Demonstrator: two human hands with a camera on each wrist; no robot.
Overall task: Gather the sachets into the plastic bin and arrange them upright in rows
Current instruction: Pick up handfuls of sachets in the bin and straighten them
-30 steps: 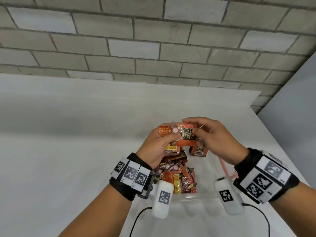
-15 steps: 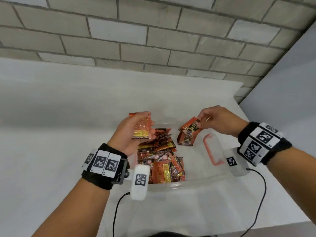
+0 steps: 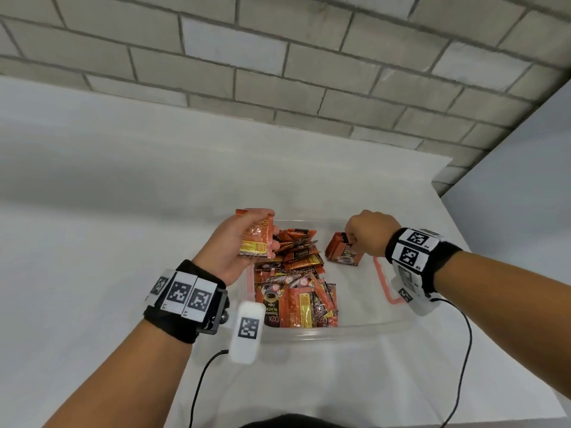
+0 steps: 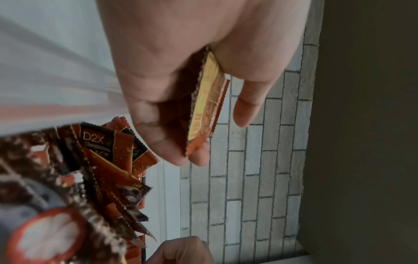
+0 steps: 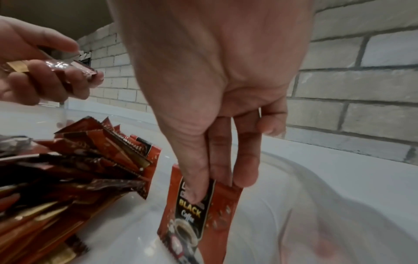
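Since a second ago hands parted: right hand (image 3: 369, 233) pinching sachet (image 5: 199, 214) upright by its top, lowered onto bin (image 3: 355, 330) floor beside pile (image 3: 296, 282); left hand (image 3: 230, 251) clasping sachets (image 3: 255, 239) above pile; first row started.

Bare bin floor (image 3: 355, 291) right of sachet heap (image 3: 296, 285)

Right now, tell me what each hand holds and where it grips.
Left hand grips sachets by their side edges; right hand pinches an upright sachet at its top edge.
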